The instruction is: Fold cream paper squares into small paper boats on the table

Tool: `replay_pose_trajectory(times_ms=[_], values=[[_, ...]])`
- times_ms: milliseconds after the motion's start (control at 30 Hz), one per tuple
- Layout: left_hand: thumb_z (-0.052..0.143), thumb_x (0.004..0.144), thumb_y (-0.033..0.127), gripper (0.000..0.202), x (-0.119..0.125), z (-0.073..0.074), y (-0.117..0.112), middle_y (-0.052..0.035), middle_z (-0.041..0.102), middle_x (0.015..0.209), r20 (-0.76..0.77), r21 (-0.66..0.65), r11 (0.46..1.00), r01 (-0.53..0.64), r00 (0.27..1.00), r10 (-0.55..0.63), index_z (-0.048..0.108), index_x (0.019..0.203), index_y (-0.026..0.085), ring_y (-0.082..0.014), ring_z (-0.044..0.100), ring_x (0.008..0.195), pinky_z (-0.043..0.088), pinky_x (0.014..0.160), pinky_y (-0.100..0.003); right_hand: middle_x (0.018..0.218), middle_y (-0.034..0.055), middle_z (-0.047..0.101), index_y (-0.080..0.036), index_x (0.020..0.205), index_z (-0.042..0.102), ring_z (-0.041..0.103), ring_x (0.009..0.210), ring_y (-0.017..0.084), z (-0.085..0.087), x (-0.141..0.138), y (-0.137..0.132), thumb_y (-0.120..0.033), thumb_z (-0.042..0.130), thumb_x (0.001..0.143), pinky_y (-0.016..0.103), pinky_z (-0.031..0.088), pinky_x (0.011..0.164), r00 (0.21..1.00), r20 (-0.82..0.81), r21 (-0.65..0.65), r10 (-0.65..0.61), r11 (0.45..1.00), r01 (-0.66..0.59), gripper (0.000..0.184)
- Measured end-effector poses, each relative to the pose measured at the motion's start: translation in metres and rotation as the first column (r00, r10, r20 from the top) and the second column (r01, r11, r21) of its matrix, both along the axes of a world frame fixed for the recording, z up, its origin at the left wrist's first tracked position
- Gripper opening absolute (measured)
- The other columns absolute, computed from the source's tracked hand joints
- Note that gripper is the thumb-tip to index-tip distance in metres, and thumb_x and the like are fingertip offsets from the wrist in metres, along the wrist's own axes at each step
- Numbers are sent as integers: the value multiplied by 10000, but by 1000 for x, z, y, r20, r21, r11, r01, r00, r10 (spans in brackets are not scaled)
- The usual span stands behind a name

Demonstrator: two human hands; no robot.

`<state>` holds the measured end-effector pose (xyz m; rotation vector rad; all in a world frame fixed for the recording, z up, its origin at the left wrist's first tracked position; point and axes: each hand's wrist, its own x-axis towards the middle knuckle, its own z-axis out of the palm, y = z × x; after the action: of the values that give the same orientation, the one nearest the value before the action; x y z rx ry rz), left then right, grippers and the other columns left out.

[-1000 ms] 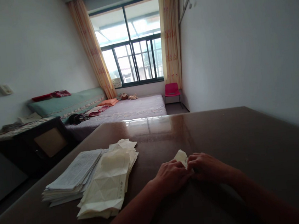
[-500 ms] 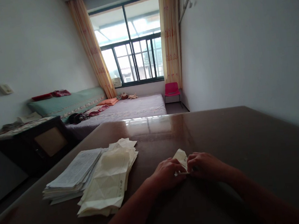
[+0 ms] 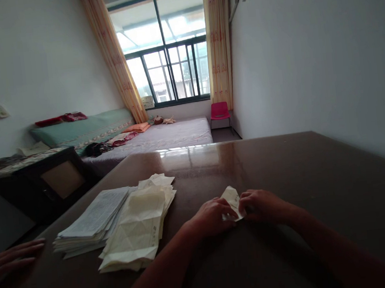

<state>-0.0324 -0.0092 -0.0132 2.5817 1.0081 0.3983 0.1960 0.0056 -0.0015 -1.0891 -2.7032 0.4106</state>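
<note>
A small folded piece of cream paper (image 3: pixel 232 198) rests on the dark brown table (image 3: pixel 320 185) in front of me. My left hand (image 3: pixel 212 217) pinches its left side with the fingers curled. My right hand (image 3: pixel 260 206) is closed on its right side, knuckles up. Most of the paper is hidden under my fingers; only a pointed corner sticks up between the hands. To the left lies a pile of creased cream sheets (image 3: pixel 139 225) and beside it a stack of printed white sheets (image 3: pixel 92 221).
Another person's hand (image 3: pixel 10 261) lies flat on the table's left edge, close to the printed stack. Beyond the table stand a dark cabinet (image 3: pixel 41 182), a bed (image 3: pixel 157 138), a pink chair (image 3: pixel 220 112) and a barred window (image 3: pixel 171 68).
Another person's hand has come in at the left edge and now lies on the table. My hands have shifted slightly on the folded paper, showing more of its corner.
</note>
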Motion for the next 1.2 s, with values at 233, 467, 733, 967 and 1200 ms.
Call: replay_pose_trajectory(times_ms=[233, 467, 733, 967, 1200], values=[[688, 738, 352, 259, 0, 2, 5, 7, 632, 1019, -21, -57, 998, -38, 999, 37, 688, 987, 281, -167, 589, 930, 430, 797, -234, 993, 24, 676, -200, 1126, 523, 615, 899, 172, -5, 10, 8, -233, 704, 681, 259, 436, 783, 987, -157, -191, -34, 982, 3, 481], [599, 809, 384, 187, 0, 8, 5, 11, 640, 970, -29, -96, 994, -58, 998, 56, 704, 902, 260, -132, 586, 815, 405, 704, -201, 972, 20, 664, -201, 1066, 574, 600, 853, 171, -1, 9, 8, -252, 737, 667, 255, 422, 740, 995, -98, -149, -29, 989, 14, 434], [419, 899, 424, 355, 5, 6, 6, -1, 639, 731, -121, -18, 978, -210, 971, 206, 645, 736, 204, -126, 565, 665, 353, 609, -221, 901, 29, 629, -231, 848, 693, 569, 844, 181, -2, 3, 7, -363, 667, 768, 263, 394, 714, 1000, -28, -35, 8, 999, -9, 157], [412, 889, 434, 294, 12, -1, 7, -19, 656, 717, -202, 94, 928, -361, 906, 373, 582, 762, 229, -186, 615, 703, 307, 563, -252, 955, 65, 615, -187, 840, 678, 552, 921, 186, -13, -1, 9, -286, 560, 859, 278, 415, 792, 998, -66, -41, -24, 999, 21, 155], [481, 860, 411, 199, 14, -2, 9, 10, 684, 769, -158, 24, 912, -410, 899, 409, 551, 936, 242, -181, 640, 733, 359, 599, -248, 1040, 105, 572, -158, 873, 637, 508, 1011, 210, -20, -10, 5, -327, 532, 877, 316, 404, 886, 991, -14, 35, -132, 990, 133, 199]])
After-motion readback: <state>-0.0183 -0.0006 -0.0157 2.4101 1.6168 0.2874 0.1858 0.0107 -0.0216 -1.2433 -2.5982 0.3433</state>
